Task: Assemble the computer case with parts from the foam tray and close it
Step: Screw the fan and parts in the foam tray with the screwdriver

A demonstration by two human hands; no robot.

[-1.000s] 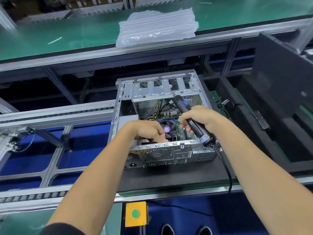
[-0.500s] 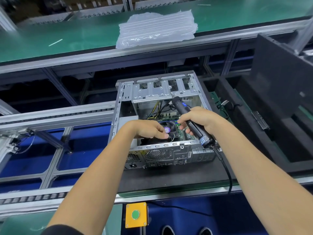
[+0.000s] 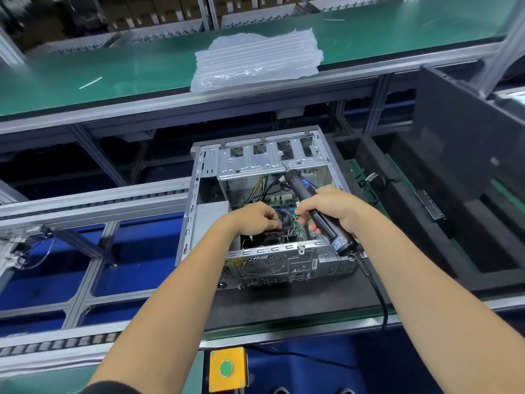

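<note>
An open metal computer case (image 3: pixel 257 159) lies on its side on a black foam mat, its rear panel towards me. Inside it show the green motherboard (image 3: pixel 299 231), cables and a black CPU fan (image 3: pixel 277 234). My left hand (image 3: pixel 252 218) reaches into the case and its fingers close on the fan. My right hand (image 3: pixel 331 207) grips a black electric screwdriver (image 3: pixel 311 203) held slantwise above the case, its cable trailing down to the right. The black foam tray (image 3: pixel 420 220) sits to the right of the case.
A dark side panel (image 3: pixel 466 155) leans upright at the right. A clear air-cushion bag (image 3: pixel 257 59) lies on the green bench behind. Aluminium conveyor rails (image 3: pixel 93 199) run to the left. A yellow box with a green button (image 3: pixel 227 368) sits at the near edge.
My left hand has shifted slightly deeper onto the fan, covering its purple centre. My right hand with the screwdriver has barely moved.
</note>
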